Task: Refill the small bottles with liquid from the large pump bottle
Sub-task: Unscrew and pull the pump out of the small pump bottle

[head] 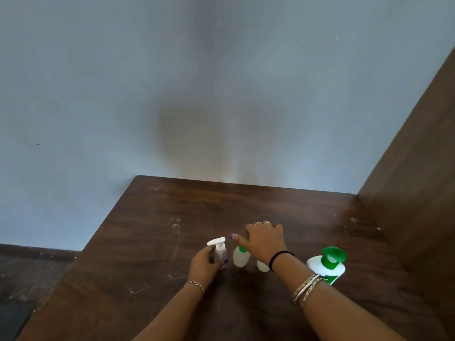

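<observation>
My left hand (205,263) grips a small clear pump bottle (219,252) with a white pump head, standing on the brown wooden table (152,242). Just right of it stands a small white bottle (240,258) with a green cap. My right hand (264,239) hovers above that bottle, fingers spread and reaching forward, holding nothing. Another small white bottle (262,266) shows partly under my right wrist. The large white bottle (326,265) with a green pump top stands at the right, beside my right forearm.
The table meets a pale blue wall (221,94) at its far edge. A tall brown wooden panel (418,180) rises along the table's right side. The table's left edge drops to a dark floor (29,271).
</observation>
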